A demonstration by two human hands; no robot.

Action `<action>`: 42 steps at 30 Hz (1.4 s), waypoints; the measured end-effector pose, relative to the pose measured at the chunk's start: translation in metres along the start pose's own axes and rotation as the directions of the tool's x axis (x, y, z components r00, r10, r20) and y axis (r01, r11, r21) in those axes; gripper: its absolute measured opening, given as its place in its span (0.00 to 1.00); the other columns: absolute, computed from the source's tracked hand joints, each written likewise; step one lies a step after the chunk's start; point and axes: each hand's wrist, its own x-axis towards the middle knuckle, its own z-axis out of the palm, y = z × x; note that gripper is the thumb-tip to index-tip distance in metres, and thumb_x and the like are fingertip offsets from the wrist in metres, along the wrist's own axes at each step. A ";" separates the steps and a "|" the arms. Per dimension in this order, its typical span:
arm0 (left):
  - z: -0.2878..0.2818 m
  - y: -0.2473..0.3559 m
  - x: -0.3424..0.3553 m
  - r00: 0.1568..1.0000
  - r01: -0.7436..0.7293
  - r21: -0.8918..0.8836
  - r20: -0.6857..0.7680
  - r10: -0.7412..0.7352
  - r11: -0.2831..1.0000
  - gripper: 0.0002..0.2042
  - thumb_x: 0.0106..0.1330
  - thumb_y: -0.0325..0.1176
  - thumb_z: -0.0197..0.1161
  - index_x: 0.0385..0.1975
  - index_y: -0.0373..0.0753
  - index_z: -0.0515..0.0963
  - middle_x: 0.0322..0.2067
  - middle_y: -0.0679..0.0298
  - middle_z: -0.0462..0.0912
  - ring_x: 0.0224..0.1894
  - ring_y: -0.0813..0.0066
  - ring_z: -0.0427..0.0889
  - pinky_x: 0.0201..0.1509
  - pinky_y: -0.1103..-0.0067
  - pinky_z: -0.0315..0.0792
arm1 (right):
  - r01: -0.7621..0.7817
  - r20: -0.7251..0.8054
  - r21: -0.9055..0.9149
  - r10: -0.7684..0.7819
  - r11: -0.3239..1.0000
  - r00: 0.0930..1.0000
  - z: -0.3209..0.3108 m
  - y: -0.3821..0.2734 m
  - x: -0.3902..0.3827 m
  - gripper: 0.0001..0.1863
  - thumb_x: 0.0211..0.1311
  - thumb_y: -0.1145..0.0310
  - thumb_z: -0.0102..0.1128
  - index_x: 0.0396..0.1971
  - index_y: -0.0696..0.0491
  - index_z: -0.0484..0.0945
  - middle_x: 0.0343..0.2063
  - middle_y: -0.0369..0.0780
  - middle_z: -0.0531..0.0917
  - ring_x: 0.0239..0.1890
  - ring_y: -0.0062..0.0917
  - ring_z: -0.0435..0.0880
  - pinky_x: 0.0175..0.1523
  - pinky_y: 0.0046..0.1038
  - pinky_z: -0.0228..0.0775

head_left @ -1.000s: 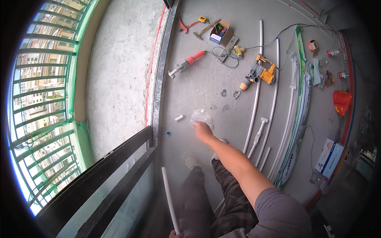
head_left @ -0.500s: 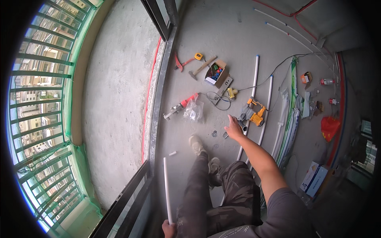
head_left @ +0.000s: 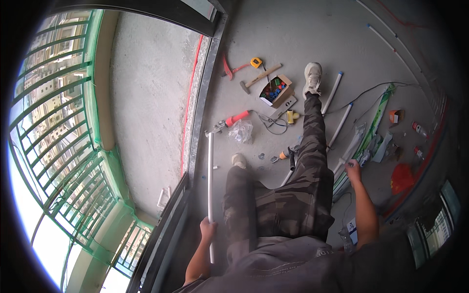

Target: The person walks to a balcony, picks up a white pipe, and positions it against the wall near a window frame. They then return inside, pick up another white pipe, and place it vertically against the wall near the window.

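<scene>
My left hand (head_left: 208, 228) is closed around a straight white plastic pipe (head_left: 210, 180). A short end of the pipe sticks out behind the fist, and the long part points ahead toward the red-bodied power tool (head_left: 237, 118). Off to my right, my right hand (head_left: 352, 171) hangs above plastic-wrapped lengths on the floor. Its fingers are loosely bent and apart, with nothing visible in them. My leg partly hides a yellow cordless drill (head_left: 283, 155) and the white pipes (head_left: 337, 128) lying beside it.
Ahead lie a hammer (head_left: 259, 79), a tape measure (head_left: 256, 62) and an open box (head_left: 276, 91) of small coloured parts. A clear plastic bag (head_left: 241, 132) and a cable (head_left: 273, 128) lie nearby. The dark door frame (head_left: 198, 102) edges the balcony; at right is a red bag (head_left: 402, 178).
My right leg has stepped forward, over the drill. The pipe in my left hand has moved forward. My right hand has drawn back to the right and its fingers have curled.
</scene>
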 end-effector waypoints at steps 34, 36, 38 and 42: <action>0.219 0.378 0.231 0.588 -0.735 0.413 -0.007 0.809 0.538 0.05 0.46 0.26 0.60 0.23 0.38 0.72 0.28 0.55 0.76 0.32 0.51 0.80 0.33 0.59 0.75 | 0.077 0.357 -0.157 -0.017 0.985 0.934 -0.101 0.018 0.146 0.12 0.69 0.67 0.53 0.42 0.59 0.79 0.37 0.44 0.83 0.40 0.32 0.84 0.47 0.35 0.77; 0.220 0.408 0.245 0.540 -0.739 0.482 0.006 0.841 0.471 0.04 0.47 0.25 0.59 0.23 0.38 0.72 0.27 0.55 0.76 0.31 0.51 0.79 0.33 0.59 0.75 | -0.086 0.312 -0.053 0.099 0.995 0.945 -0.085 -0.063 0.091 0.11 0.69 0.67 0.54 0.43 0.59 0.79 0.38 0.43 0.82 0.39 0.30 0.84 0.46 0.34 0.79; 0.221 0.434 0.256 0.498 -0.744 0.521 0.014 0.867 0.419 0.03 0.49 0.24 0.58 0.22 0.38 0.71 0.25 0.55 0.76 0.29 0.51 0.79 0.32 0.59 0.74 | 0.111 0.386 -0.216 -0.020 0.970 0.922 -0.097 -0.029 0.102 0.12 0.69 0.65 0.56 0.43 0.59 0.78 0.38 0.43 0.82 0.39 0.32 0.84 0.43 0.35 0.80; 0.223 0.468 0.274 0.628 -0.629 0.623 0.055 0.776 0.465 0.01 0.54 0.24 0.57 0.24 0.37 0.75 0.36 0.55 0.82 0.37 0.50 0.82 0.39 0.58 0.76 | 0.128 0.390 -0.088 -0.084 0.988 0.917 -0.118 -0.041 0.120 0.11 0.65 0.68 0.59 0.43 0.56 0.76 0.36 0.43 0.81 0.36 0.34 0.84 0.37 0.37 0.80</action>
